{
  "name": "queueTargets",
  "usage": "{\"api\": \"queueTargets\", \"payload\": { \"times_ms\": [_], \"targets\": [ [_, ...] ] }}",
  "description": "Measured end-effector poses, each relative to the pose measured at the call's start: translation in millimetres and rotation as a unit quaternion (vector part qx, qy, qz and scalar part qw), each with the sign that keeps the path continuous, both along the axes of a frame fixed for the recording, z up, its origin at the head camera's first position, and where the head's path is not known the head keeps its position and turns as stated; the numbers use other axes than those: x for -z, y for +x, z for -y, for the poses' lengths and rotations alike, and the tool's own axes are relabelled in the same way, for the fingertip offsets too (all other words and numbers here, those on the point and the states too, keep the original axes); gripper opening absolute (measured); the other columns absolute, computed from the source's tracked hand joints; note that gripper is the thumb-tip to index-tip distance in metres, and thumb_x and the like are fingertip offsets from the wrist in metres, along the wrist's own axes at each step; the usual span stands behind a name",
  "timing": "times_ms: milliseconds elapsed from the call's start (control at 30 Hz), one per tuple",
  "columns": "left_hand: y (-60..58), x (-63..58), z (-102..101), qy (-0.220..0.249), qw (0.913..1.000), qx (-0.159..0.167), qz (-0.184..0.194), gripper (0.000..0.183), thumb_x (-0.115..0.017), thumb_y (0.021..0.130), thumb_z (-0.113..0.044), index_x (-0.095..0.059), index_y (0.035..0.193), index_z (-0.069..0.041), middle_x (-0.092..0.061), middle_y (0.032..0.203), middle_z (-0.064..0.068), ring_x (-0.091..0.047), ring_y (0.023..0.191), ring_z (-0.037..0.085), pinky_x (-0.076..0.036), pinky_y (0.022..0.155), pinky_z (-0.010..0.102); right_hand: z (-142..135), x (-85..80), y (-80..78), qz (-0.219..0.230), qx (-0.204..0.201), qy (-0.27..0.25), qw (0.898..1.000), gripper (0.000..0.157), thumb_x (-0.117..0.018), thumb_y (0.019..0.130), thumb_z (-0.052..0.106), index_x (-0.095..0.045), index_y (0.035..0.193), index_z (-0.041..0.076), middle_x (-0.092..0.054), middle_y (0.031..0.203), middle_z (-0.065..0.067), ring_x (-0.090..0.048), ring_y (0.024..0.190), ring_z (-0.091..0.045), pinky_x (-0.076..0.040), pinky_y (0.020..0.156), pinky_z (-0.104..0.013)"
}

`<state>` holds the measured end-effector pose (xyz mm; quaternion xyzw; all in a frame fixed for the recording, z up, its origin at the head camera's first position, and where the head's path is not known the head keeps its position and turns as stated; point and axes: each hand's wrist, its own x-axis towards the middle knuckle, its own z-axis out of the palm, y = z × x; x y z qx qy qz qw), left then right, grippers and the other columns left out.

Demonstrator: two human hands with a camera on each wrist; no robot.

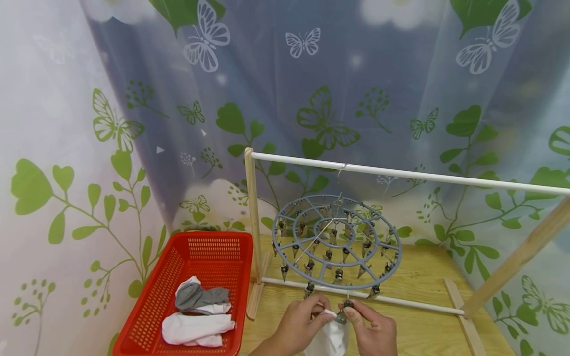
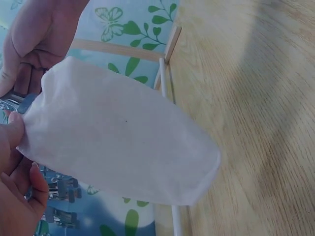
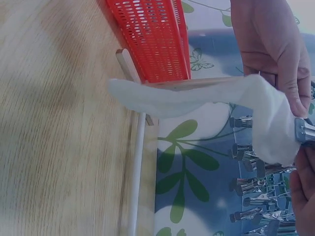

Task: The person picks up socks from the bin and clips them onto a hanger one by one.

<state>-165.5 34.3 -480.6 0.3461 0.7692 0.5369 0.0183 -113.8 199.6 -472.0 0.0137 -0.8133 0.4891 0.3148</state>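
A white sock (image 1: 328,340) hangs below the hands, its top edge at a metal clip (image 1: 342,315) of the round grey hanger (image 1: 396,262). My left hand (image 1: 297,320) pinches the sock's edge beside the clip. With thumb and fingers, my right hand (image 1: 375,330) grips the clip. In the left wrist view the sock (image 2: 123,132) spreads out flat; in the right wrist view it (image 3: 273,123) shows edge-on and bent. Clip jaws (image 3: 301,132) meet the fabric at its top edge.
The hanger hangs from the white bar (image 1: 401,174) of a wooden-legged rack, with several free clips (image 1: 309,266) dangling. To the left is a red basket (image 1: 129,321) holding a grey-and-white sock (image 1: 202,296) and white socks (image 1: 196,329). A patterned curtain (image 1: 267,74) stands behind.
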Motion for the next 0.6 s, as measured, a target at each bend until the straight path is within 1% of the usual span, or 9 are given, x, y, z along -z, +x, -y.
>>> {"api": "queueTargets", "payload": {
  "times_ms": [100,167,233,333,367,400,467,600],
  "targets": [
    [0.3,0.5,0.5,0.002,0.9999,0.004,0.011,0.013,-0.062,0.094,-0.026,-0.056,0.095,-0.014,-0.073,0.088,0.003,-0.061,0.074,-0.003,-0.044,0.06,0.015,-2.3,-0.2,0.8,0.049,-0.004,0.009,0.999,0.012,-0.07,0.087,0.004,-0.075,0.098,0.002,-0.075,0.083,-0.002,-0.067,0.083,-0.001,-0.052,0.072,-0.017],
    [0.2,1.7,1.3,0.0,0.9999,0.007,0.009,0.014,-0.062,0.094,-0.025,-0.057,0.096,-0.012,-0.073,0.087,0.002,-0.064,0.08,-0.001,-0.047,0.064,0.016,-4.1,-0.1,1.1,0.083,-0.015,0.009,0.996,0.013,-0.069,0.089,0.008,-0.075,0.1,0.004,-0.075,0.086,-0.002,-0.067,0.086,-0.004,-0.054,0.074,-0.023],
    [0.0,4.1,2.1,-0.004,1.0,0.007,0.0,0.013,-0.063,0.094,-0.024,-0.058,0.096,-0.012,-0.073,0.088,0.002,-0.065,0.085,0.001,-0.05,0.069,0.018,-5.6,0.4,0.9,0.116,-0.033,-0.002,0.993,0.016,-0.067,0.091,0.011,-0.074,0.104,0.004,-0.075,0.089,-0.002,-0.068,0.088,-0.008,-0.054,0.076,-0.027],
    [-0.5,8.4,3.4,-0.01,0.9997,0.002,-0.024,0.013,-0.063,0.094,-0.024,-0.058,0.097,-0.012,-0.073,0.089,0.001,-0.065,0.084,0.001,-0.051,0.073,0.019,-6.6,2.4,-0.4,0.148,-0.052,-0.028,0.987,0.02,-0.067,0.091,0.014,-0.072,0.108,0.003,-0.075,0.093,-0.002,-0.069,0.094,-0.015,-0.055,0.079,-0.03],
    [-0.6,9.7,3.8,-0.012,0.9995,-0.001,-0.029,0.012,-0.063,0.094,-0.024,-0.058,0.097,-0.013,-0.072,0.088,0.0,-0.064,0.084,0.0,-0.051,0.073,0.019,-6.8,3.4,-0.6,0.159,-0.054,-0.032,0.985,0.023,-0.067,0.092,0.016,-0.071,0.11,0.003,-0.074,0.094,-0.002,-0.068,0.095,-0.015,-0.054,0.079,-0.029],
    [-0.7,10.7,4.3,-0.014,0.9994,-0.004,-0.03,0.012,-0.063,0.095,-0.024,-0.058,0.097,-0.013,-0.072,0.088,-0.001,-0.064,0.083,0.0,-0.051,0.073,0.019,-6.7,4.5,-1.0,0.159,-0.051,-0.035,0.985,0.024,-0.068,0.091,0.016,-0.071,0.111,0.003,-0.074,0.095,-0.003,-0.068,0.095,-0.016,-0.054,0.079,-0.029],
    [-1.4,11.4,5.1,-0.015,0.9995,-0.009,-0.025,0.012,-0.063,0.095,-0.024,-0.058,0.097,-0.014,-0.071,0.087,-0.002,-0.062,0.081,0.0,-0.051,0.072,0.02,-7.1,6.8,-1.4,0.153,-0.042,-0.033,0.987,0.026,-0.069,0.09,0.015,-0.07,0.113,0.003,-0.074,0.097,-0.004,-0.068,0.094,-0.015,-0.053,0.082,-0.032],
    [-2.3,10.7,7.4,-0.014,0.9996,-0.022,0.009,0.012,-0.064,0.094,-0.025,-0.058,0.096,-0.014,-0.067,0.086,-0.006,-0.06,0.081,-0.001,-0.051,0.073,0.021,-9.1,7.2,-0.7,0.161,-0.019,-0.036,0.986,0.03,-0.071,0.089,0.016,-0.07,0.116,0.005,-0.074,0.1,-0.004,-0.067,0.091,-0.006,-0.051,0.087,-0.041]
  ]
}}
